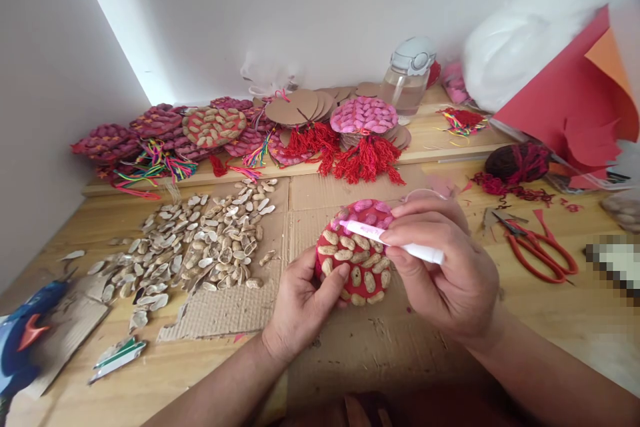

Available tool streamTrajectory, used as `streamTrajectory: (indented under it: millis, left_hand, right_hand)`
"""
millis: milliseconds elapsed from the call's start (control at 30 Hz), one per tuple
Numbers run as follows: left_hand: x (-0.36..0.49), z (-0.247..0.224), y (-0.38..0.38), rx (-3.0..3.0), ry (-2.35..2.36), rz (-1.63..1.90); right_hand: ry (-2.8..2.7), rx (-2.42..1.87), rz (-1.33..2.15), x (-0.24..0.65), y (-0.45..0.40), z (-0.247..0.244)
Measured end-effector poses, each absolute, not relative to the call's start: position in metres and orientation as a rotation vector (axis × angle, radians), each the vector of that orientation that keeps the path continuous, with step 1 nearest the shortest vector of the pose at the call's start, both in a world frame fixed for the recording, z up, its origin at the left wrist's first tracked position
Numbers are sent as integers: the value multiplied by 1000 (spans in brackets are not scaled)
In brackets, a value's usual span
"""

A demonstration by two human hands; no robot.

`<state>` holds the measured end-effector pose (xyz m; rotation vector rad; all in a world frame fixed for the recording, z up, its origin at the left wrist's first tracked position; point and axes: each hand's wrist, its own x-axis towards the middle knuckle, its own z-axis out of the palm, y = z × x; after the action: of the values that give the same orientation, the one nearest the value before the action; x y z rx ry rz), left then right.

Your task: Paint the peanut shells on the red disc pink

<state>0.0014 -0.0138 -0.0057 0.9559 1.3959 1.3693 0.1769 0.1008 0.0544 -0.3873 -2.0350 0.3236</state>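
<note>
My left hand [307, 297] grips the lower left edge of a round red disc [336, 259] covered with peanut shells, its thumb lying on the front. Shells along the disc's top are coloured pink; those in the middle and below are plain tan. Between the thumb and fingers of my right hand [447, 267] is a white marker pen [425, 253]. Its pink tip meets the shells at the disc's upper left, or hovers just over them; I cannot tell which.
Loose peanut shells [220, 247] lie on cardboard at left, near a blue glue gun [25, 340]. Red-handled scissors [543, 250] lie at right. Finished-looking shell discs [364, 115] with tassels and a water bottle [406, 83] line the back ledge.
</note>
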Motion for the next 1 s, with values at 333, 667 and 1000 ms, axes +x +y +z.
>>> streamTrajectory:
  millis: [333,667,1000]
  left_hand:
    - [2,-7,-14,992,1427,1350]
    - [-5,12,-17,1699,1847,1423]
    - [-2,21,-18,1895,1829,1502]
  right_hand:
    - [-2043,-408,323,177,102,54]
    - [-2076,-275,191,182,90,70]
    - [-2107,-251,37,190,76,75]
